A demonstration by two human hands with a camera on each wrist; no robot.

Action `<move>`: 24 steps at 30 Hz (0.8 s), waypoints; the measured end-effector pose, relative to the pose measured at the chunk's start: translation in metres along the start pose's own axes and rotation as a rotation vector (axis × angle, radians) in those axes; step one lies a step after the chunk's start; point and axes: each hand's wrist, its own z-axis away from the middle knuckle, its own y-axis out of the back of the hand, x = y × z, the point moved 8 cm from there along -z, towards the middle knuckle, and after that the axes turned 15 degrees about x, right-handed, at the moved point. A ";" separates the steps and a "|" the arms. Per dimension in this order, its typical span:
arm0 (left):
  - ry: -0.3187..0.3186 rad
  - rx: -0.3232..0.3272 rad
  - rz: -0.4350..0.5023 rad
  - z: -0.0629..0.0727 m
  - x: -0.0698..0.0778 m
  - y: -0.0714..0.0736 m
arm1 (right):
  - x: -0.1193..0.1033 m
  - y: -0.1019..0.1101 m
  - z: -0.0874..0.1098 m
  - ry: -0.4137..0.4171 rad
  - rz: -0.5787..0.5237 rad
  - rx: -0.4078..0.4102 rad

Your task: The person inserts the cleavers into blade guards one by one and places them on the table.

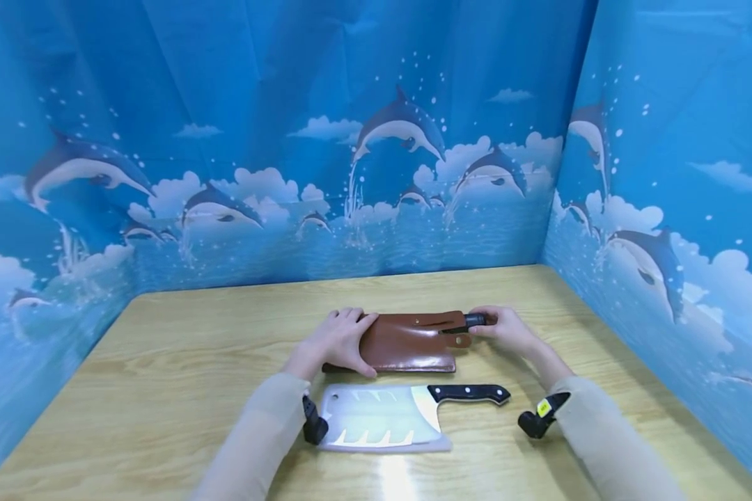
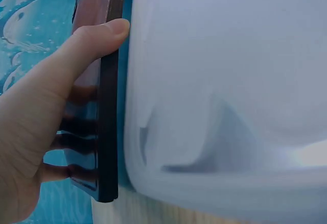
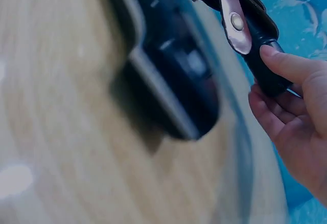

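A brown leather knife sheath lies across the table, with a black knife handle sticking out of its right end. My left hand grips the sheath's left end, the thumb over its near edge. On the right, my right hand holds the end of the black handle between thumb and fingers. A strap with a metal snap hangs loose beside that handle. The blade inside is hidden by the leather. Nearer to me lies a cleaver, its blade mostly in a milky white cover.
The cleaver's black riveted handle points right, between my forearms. Under everything is a light wood table. Blue curtains with dolphins stand along its back and sides. Each wrist wears a small black camera.
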 end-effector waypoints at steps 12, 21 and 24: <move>0.014 -0.077 0.066 0.000 0.001 -0.012 | 0.027 -0.015 0.000 -0.124 0.032 -0.073; 0.034 -0.080 0.106 0.007 -0.005 -0.013 | 0.027 -0.008 0.003 -0.130 0.063 -0.063; 0.077 -0.037 0.138 0.017 -0.016 -0.007 | 0.026 0.004 0.008 -0.124 0.070 -0.043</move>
